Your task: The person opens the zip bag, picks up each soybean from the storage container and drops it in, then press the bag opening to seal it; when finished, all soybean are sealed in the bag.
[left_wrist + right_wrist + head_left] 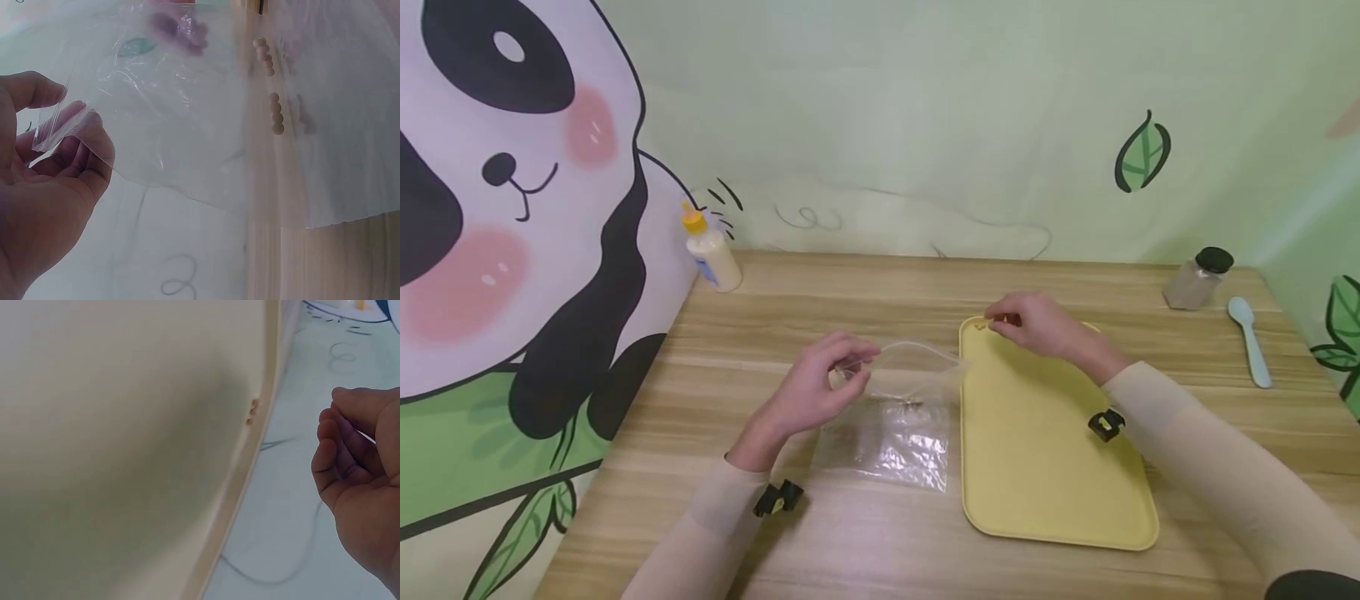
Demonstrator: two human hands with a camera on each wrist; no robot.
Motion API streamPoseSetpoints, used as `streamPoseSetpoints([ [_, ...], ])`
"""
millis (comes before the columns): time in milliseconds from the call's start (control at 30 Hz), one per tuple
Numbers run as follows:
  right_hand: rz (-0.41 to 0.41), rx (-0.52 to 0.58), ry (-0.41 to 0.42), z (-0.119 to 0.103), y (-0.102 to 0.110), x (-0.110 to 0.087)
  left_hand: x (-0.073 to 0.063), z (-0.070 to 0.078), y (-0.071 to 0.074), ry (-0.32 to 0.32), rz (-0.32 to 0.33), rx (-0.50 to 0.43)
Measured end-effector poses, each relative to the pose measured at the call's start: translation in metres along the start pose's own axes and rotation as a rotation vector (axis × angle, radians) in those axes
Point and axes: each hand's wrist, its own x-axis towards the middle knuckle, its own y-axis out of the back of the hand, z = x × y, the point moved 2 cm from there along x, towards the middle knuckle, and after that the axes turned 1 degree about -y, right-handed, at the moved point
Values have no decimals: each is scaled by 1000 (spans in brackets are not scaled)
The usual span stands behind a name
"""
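My left hand (820, 379) holds a clear zip bag (887, 446) by its upper left edge, and the bag's mouth gapes. Through the film in the left wrist view, two short rows of small tan beads (277, 114) show near the bag's bottom. Over the far left corner of a yellow tray (1052, 450) is my right hand (1037, 323), its fingers bent and the thumb close to the index fingertip. Nothing shows between those fingertips. A few small beads (979, 326) lie beside them in the tray corner; the right wrist view shows these beads (252, 412) against the rim.
A glue bottle (713, 257) with an orange cap stands at the table's back left. At the back right are a black-lidded jar (1198, 279) and a pale blue spoon (1251, 342). A painted wall (887, 125) borders the wooden table (850, 542).
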Motion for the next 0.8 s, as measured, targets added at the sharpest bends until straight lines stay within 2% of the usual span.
streamPoseSetpoints([
  [167, -21, -36, -23, 10, -2, 2, 0, 1, 1, 9, 2, -3],
  [367, -60, -89, 1, 14, -5, 4, 0, 0, 1, 15, -1, 1],
  [800, -125, -127, 32, 27, -15, 12, -1, -1, 0, 11, -8, 12],
])
